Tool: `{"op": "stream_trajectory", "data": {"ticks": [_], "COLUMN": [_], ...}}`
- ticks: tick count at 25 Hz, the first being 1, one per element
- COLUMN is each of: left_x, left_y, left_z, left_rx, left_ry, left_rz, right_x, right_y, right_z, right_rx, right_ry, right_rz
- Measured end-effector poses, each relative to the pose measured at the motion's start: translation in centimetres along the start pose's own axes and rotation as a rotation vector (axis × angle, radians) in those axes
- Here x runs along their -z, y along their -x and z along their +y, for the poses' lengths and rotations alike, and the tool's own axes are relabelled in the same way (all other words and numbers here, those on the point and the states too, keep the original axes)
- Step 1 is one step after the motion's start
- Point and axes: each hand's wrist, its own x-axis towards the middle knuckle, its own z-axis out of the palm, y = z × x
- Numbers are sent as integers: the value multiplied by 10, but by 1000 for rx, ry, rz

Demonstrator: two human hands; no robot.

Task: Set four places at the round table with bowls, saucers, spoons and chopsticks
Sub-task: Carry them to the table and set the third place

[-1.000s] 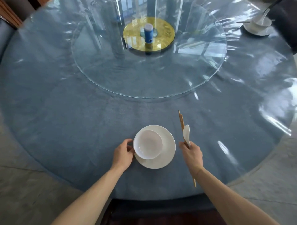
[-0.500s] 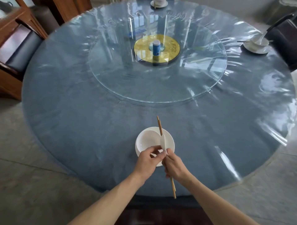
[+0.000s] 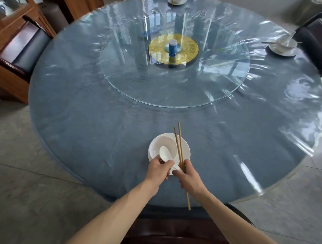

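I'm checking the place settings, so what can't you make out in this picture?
- Head view, far setting: cut off by the top edge.
- Right setting: too small to count its chopsticks.
- Near saucer: its near rim is hidden by the left hand and right hand.

Glossy white ceramic bowl [image 3: 161,145], saucer [image 3: 185,148] and spoon [image 3: 166,154], matt wooden chopsticks [image 3: 180,148], and a matt blue cloth table [image 3: 87,122] under shiny wrinkled clear plastic, with a smooth glass turntable [image 3: 156,87].
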Motion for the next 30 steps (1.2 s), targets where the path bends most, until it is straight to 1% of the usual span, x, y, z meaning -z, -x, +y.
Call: {"op": "stream_trajectory", "data": {"ticks": [2,4,5,7,10,12,14,20,27,30], "left_x": [0,-1,-1,1,4,2,-4,-11,-16,-18], "left_y": [-3,-5,-6,-9,-11,-8,-6,-11,-19,-20], "left_z": [2,4,5,8,8,4,-2,-6,-14,-16], "left_rx": [69,149,184,235,251,251,267,324,392,386], "left_ry": [75,145,166,199,241,203,158,134,160,146], "left_rz": [83,132,142,137,47,-21,-45,-12,43,59], "right_x": [0,0,-2,-5,-1,3,1,-7,-14,-13], "right_y": [5,10,11,9,1,-6,-12,-26,-33,-35], "right_z": [7,12,11,6,-1,-4,-7,-5,2,3], "right_rx": [131,269,316,353,254,170,99,-11,-34,-29], "right_ry": [36,174,220,237,104,12,-8,-16,-36,-13], "right_rz": [175,323,356,366,375,363,346,382,391,385]}}
